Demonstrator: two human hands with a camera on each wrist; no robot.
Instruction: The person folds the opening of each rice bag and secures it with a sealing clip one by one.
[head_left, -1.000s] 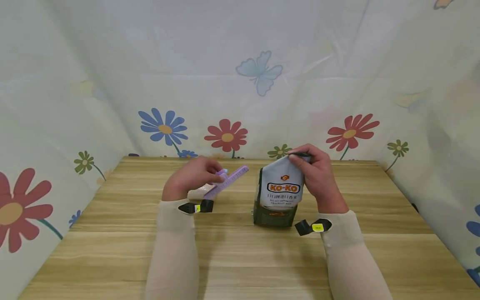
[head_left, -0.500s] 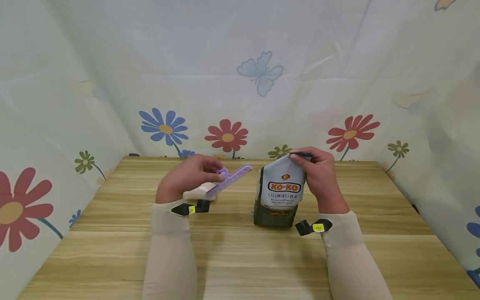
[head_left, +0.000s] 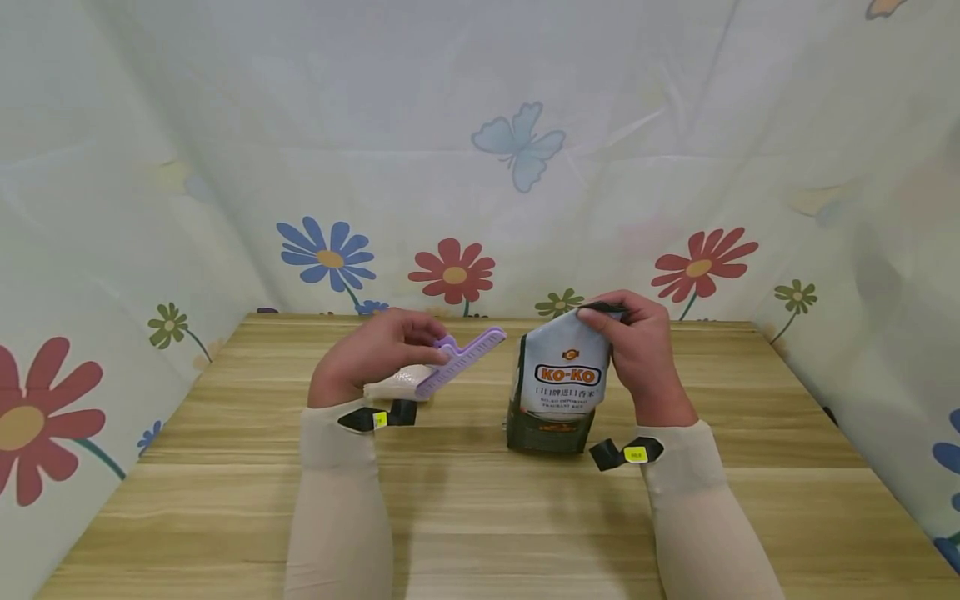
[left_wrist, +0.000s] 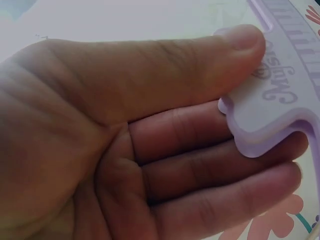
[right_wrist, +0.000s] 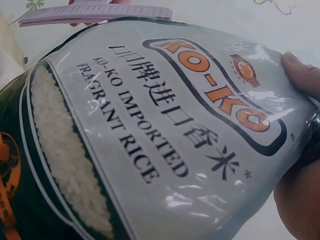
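Between thumb and fingers, my left hand (head_left: pixel 378 354) pinches a purple bag clip (head_left: pixel 461 362) by its handles. In the left wrist view the clip (left_wrist: pixel 272 100) carries the word "Music" and piano-key markings. My right hand (head_left: pixel 645 350) grips the folded top corner of a KO-KO rice bag (head_left: pixel 562 375), which stands on the table, white above and dark green below. Filling most of the right wrist view, the bag (right_wrist: pixel 165 130) shows its printed front. The clip is to the left of the bag, apart from it in the head view.
A clear packet of something white (head_left: pixel 401 383) lies on the wooden table (head_left: pixel 480 517), partly hidden behind my left hand and the clip. A flower-printed cloth (head_left: pixel 360 167) rises behind the table and at both sides.
My left hand first shifted slightly left while the clip moved a little right and turned its face more toward the head camera. My right hand and the rice bag have barely moved.
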